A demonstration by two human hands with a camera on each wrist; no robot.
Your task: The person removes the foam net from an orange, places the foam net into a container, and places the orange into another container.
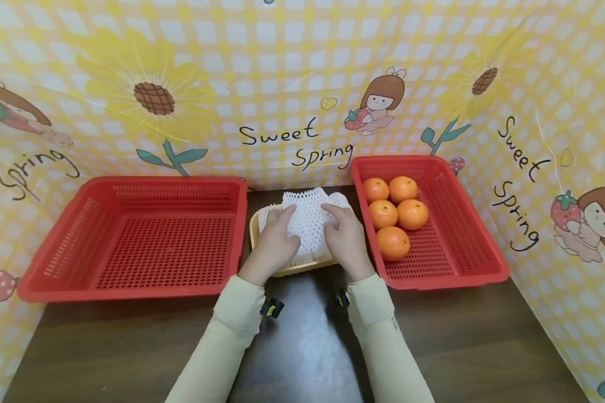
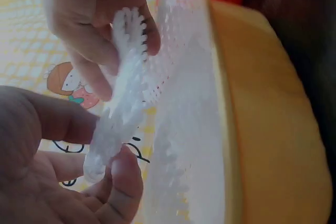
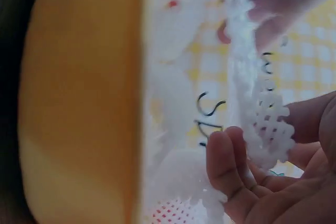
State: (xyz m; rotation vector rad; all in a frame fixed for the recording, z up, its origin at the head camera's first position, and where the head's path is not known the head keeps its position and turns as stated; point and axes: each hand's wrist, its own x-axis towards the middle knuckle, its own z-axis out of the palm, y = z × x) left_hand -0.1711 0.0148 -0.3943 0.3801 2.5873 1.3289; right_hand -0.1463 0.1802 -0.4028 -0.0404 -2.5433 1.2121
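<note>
A white foam fruit net (image 1: 310, 224) is held up flat between both hands over a small yellow basket (image 1: 302, 267). My left hand (image 1: 274, 243) pinches its left side, thumb on one face and curled fingers on the other, as the left wrist view shows along the net's edge (image 2: 121, 103). On the opposite side, my right hand (image 1: 347, 238) grips it likewise, fingertips (image 3: 223, 156) against the mesh. More white foam nets (image 3: 181, 177) lie in the yellow basket below, partly covered by the held one in the head view.
At the left stands a large red basket (image 1: 131, 290) with nothing in it. Another red basket (image 1: 459, 277) stands close on the right, with several oranges (image 1: 394, 243) along its left side. A patterned yellow cloth (image 1: 282, 67) hangs behind the dark table (image 1: 131, 347).
</note>
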